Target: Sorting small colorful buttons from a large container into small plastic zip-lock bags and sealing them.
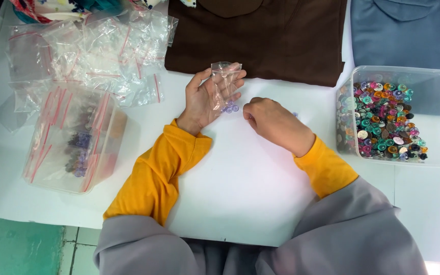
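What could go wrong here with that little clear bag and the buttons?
The small clear plastic bag hangs loosely in the left hand, so the pale purple buttons at its bottom could spill onto the white table. The right hand is closed; whatever it grips might drop and roll away.

White table (250, 193) in even light, green floor (16, 247) and pale tiles (80, 244) beneath.

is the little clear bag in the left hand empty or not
Not empty: the small clear bag in the left hand has purple buttons at its bottom.
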